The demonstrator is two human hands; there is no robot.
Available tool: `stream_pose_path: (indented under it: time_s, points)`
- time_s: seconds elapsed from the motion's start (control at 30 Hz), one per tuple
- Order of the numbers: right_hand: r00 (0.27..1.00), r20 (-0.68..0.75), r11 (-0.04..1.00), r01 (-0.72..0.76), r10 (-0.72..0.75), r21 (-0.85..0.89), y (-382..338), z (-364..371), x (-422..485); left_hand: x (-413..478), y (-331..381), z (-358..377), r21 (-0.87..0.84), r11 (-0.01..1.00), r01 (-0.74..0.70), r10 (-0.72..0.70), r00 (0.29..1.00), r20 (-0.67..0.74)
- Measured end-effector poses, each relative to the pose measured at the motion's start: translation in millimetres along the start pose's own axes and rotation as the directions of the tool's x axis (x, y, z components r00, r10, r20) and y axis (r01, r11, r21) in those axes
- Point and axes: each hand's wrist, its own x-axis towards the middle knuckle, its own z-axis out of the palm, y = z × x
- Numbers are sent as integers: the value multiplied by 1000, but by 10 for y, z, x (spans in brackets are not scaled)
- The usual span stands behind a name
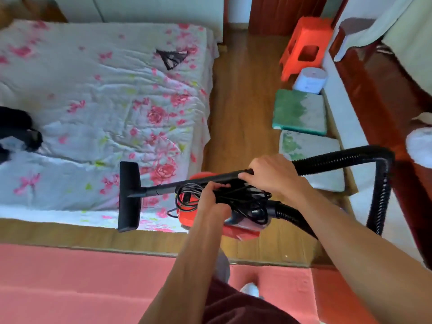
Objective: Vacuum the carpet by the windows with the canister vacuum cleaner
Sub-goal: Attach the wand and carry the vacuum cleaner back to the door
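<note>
Red canister vacuum (185, 217), black wand (191, 182) pointing frame-left. Right hand (271, 176) grips wand, left hand (211, 201) probably grips the cord (254, 206).

Floral-sheeted bed (93, 101), wood floor (236, 113) btwn it & orange stool (304, 45), green mat (299, 111) nr stool.

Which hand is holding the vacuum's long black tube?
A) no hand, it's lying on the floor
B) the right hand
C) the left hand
B: the right hand grips the black tube beside the hose, while the left hand holds the tangled cord on the red vacuum.
</note>
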Motion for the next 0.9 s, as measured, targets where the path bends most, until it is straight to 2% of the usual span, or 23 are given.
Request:
stream_pose_path:
  time_s: [0.1, 0.23, 0.5, 0.53, 0.63, 0.73, 0.9]
  points:
    - [996, 0, 994, 92, -92, -63, 247, -82, 414, 81, 87, 378, -19, 999, -31, 30, 999, -40]
    - [983, 79, 979, 173, -164, -112, 582, -87, 1048, 615, 293, 791, -102, 994, -29, 15, 991, -130]
    - [980, 181, 996, 90, -86, -12, 1431, -140, 2529, 1711, 996, 1984, -147, 989, 19, -41, 988, -149]
    - [982, 170, 997, 82, -81, -2, 1537, -182, 2717, 1751, 1109, 2159, -114, 993, 19, -34, 990, -139]
    - [989, 133, 998, 66, -66, 5, 1865, -423, 3250, 1975, 1421, 2700, -152, 988, -24, 9, 995, -95]
    - [992, 108, 998, 59, -59, 0, 2231, -625, 3727, 2068, 1656, 3334, -72, 996, -52, 47, 996, -70]
    - [991, 126, 998, 45, -51, 51, 2917, -826, 4626, 2486, 2027, 4270, -62, 996, -70, 63, 992, -110]
